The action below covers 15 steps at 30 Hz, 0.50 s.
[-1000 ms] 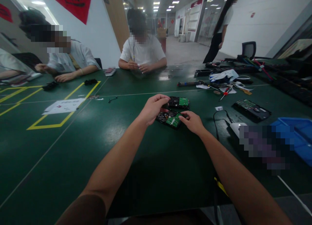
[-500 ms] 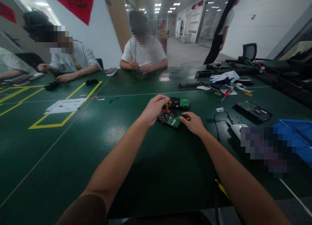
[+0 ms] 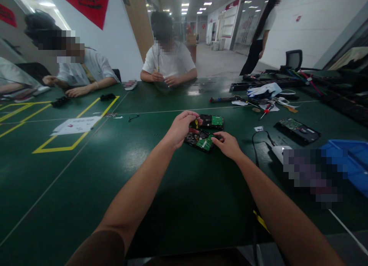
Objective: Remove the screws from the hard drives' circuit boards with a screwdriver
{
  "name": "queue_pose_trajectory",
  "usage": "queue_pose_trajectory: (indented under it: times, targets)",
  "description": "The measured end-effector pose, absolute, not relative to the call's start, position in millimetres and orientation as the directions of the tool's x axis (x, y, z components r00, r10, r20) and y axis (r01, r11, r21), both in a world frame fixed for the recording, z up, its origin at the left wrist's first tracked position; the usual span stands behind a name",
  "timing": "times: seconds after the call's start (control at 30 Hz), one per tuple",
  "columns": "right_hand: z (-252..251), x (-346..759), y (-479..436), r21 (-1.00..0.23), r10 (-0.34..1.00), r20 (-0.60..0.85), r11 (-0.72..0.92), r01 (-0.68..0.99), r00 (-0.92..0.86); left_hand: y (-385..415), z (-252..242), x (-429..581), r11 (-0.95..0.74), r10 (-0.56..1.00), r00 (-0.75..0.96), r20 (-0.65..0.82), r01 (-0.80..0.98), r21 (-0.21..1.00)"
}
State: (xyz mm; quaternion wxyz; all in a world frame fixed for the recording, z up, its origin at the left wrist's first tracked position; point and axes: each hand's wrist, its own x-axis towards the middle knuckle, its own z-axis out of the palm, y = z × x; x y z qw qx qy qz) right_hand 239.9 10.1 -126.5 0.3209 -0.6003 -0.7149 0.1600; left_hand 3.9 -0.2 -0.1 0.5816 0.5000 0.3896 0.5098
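Note:
A hard drive [image 3: 204,144] with a green circuit board lies on the table between my hands. My left hand [image 3: 183,128] is closed over its left side, gripping a yellow-and-black screwdriver [image 3: 196,123]; the tool's lower end is hidden behind the fingers. At the drive's right edge, my right hand [image 3: 227,144] holds the casing with thumb and fingers. Just behind it lies a second hard drive [image 3: 217,121], partly covered by my left hand.
Another hard drive [image 3: 297,131] lies right, near a blue bin [image 3: 356,154] and a cable [image 3: 254,147]. Gloves [image 3: 264,90], a red-handled screwdriver [image 3: 267,110] and other tools lie farther back. Co-workers sit across the green table [image 3: 100,189]; a paper sheet [image 3: 76,124] lies left.
My left hand and the screwdriver have shifted very slightly, while my right hand stays at the drive's edge. The whole view has moved a little.

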Motion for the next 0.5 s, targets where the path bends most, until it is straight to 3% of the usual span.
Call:
queue_pose_trajectory:
  times: [0.5]
  targets:
    - [-123.1,237.7,8.0,-0.613,0.963,0.261,0.214,0.761,-0.061,2.6,-2.3,1.4,-0.116,0.974,0.186,0.132,-0.092,0.989]
